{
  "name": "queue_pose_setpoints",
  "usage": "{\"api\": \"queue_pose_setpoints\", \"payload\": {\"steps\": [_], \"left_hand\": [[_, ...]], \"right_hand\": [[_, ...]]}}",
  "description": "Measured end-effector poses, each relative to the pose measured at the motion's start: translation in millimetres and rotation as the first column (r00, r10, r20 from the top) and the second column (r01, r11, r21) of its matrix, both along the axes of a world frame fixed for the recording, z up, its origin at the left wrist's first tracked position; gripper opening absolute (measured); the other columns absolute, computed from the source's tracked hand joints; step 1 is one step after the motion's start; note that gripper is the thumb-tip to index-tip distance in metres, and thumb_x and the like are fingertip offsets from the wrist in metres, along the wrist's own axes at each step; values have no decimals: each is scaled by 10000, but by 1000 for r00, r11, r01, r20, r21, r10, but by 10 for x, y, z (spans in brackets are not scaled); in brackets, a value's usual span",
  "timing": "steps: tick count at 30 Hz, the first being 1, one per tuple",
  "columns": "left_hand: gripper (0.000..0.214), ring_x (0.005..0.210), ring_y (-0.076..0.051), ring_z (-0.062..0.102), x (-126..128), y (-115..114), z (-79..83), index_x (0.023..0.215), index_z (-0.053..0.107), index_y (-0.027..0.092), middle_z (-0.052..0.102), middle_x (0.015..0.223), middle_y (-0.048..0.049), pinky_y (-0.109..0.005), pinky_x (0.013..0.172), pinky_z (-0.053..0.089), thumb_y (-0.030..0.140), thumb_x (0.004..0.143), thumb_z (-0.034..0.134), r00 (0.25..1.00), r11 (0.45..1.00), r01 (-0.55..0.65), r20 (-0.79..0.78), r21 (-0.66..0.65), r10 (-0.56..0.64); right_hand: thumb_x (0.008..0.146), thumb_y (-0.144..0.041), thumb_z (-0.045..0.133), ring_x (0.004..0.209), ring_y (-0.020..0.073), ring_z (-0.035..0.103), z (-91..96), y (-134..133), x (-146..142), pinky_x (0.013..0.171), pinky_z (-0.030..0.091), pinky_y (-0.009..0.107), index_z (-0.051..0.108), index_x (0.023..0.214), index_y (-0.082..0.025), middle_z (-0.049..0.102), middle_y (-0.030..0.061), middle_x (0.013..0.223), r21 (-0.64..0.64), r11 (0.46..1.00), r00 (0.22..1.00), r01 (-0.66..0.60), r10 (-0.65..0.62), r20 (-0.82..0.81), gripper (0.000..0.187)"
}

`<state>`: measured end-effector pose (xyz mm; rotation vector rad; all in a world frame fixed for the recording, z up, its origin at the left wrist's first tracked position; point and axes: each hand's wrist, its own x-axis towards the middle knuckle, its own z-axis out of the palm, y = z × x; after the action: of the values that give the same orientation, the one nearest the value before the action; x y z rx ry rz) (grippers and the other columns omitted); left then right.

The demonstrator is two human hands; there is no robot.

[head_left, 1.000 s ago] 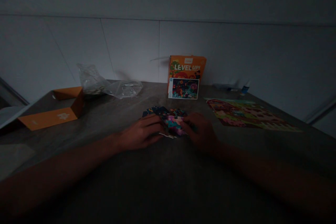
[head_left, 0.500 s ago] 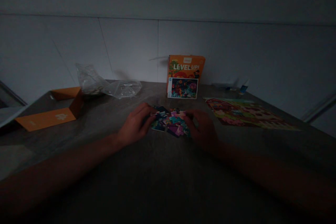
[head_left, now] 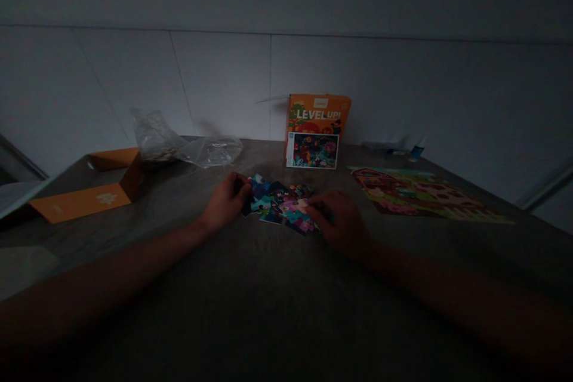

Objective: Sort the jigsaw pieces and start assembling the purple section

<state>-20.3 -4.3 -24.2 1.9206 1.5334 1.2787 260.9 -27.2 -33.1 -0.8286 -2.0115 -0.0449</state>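
A small heap of colourful jigsaw puzzle pieces (head_left: 280, 203) lies on the grey table, several of them overlapping. My left hand (head_left: 226, 200) is at the heap's left edge, thumb and fingers closed on a puzzle piece there that is mostly hidden. On the right side, my right hand (head_left: 342, 221) has its thumb and index finger pinched at a pink puzzle piece (head_left: 302, 204) on top of the heap. Dim light hides the exact fingertip contact. Behind the heap, a small picture card (head_left: 313, 151) of a dark undersea scene leans on an orange "LEVEL UP!" box (head_left: 320, 108).
To the right lies an assembled farm puzzle (head_left: 416, 194), with a small blue-and-white bottle (head_left: 418, 149) behind it. An open orange box part (head_left: 80, 203) stands at left, near clear plastic bags (head_left: 210, 150). A white wall (head_left: 224, 83) bounds the table's back.
My left hand has drawn back to the left, and more pieces show at that side of the heap. My right fingertips have shifted slightly left over the pink pieces.
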Motion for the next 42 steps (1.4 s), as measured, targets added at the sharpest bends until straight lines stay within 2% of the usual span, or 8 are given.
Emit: {"api": "queue_pose_setpoints", "payload": {"steps": [9, 12, 19, 23, 27, 31, 37, 42], "left_hand": [[372, 945, -247, 658, -10, -80, 30, 1192, 604, 162, 699, 1073, -108, -404, 813, 560, 376, 887, 599, 971, 977, -63, -212, 206, 108], [356, 1070, -274, 619, 73, -226, 90, 1229, 635, 173, 690, 1122, -105, -458, 947, 536, 386, 947, 591, 925, 935, 168, -377, 313, -40], [324, 1142, -239, 618, 233, -411, 64, 1295, 646, 201, 678, 1185, -104, -405, 990, 551, 334, 1006, 582, 707, 769, 626, -508, 126, -492], [283, 1068, -230, 647, 224, -387, 75, 1228, 673, 196, 704, 1113, -95, -383, 932, 564, 261, 985, 545, 764, 808, 569, -461, 152, -451], [360, 954, -233, 666, 153, -310, 130, 1260, 661, 159, 699, 1063, -108, -385, 862, 566, 308, 966, 515, 931, 944, 229, -337, 239, -141], [439, 917, -263, 661, 40, -161, 85, 1301, 649, 141, 692, 1007, -114, -445, 872, 563, 309, 915, 524, 915, 994, 44, -404, 105, 2], [435, 1168, -328, 601, 28, -101, -35, 1281, 670, 148, 603, 1237, -171, -536, 1044, 519, 352, 903, 600, 822, 969, 198, -564, 147, -82], [474, 1380, -360, 473, 116, -248, 34, 1377, 609, 182, 530, 1448, -170, -572, 1153, 433, 288, 915, 627, 688, 821, 541, -657, 181, -308]], "right_hand": [[978, -273, 612, 834, 207, 665, 24, -29, -7, 897, 463, 412, 715, 917, -196, 738, 52, 855, -59, 995, 994, -77, 81, 78, 143], [981, -284, 622, 833, 200, 658, 43, -43, -9, 897, 459, 396, 709, 923, -192, 733, 46, 848, -37, 994, 990, -101, 104, 97, 140], [995, -298, 620, 825, 191, 646, 45, -48, -24, 884, 438, 384, 692, 908, -199, 721, 21, 812, 52, 980, 976, -190, 182, 123, 151], [969, -327, 655, 859, 210, 651, 51, -69, -28, 885, 452, 401, 689, 951, -208, 724, 34, 858, 16, 989, 981, -146, 143, 131, 126], [868, -335, 699, 1043, 312, 633, 29, -69, -21, 942, 469, 496, 653, 1161, -161, 706, 137, 1084, -31, 997, 989, 75, -70, 134, 343], [835, -285, 629, 1075, 338, 617, -10, -30, 2, 955, 499, 534, 641, 1209, -110, 661, 185, 1134, -154, 979, 972, 132, -98, 211, 414], [848, -279, 634, 1046, 315, 621, -2, -27, 5, 952, 515, 520, 720, 1073, -148, 636, 157, 1093, -189, 975, 963, 118, -66, 262, 274], [873, -290, 677, 1081, 309, 607, -10, -36, 5, 958, 513, 510, 750, 1119, -178, 609, 151, 1134, -139, 990, 958, 39, 2, 285, 280]]}}
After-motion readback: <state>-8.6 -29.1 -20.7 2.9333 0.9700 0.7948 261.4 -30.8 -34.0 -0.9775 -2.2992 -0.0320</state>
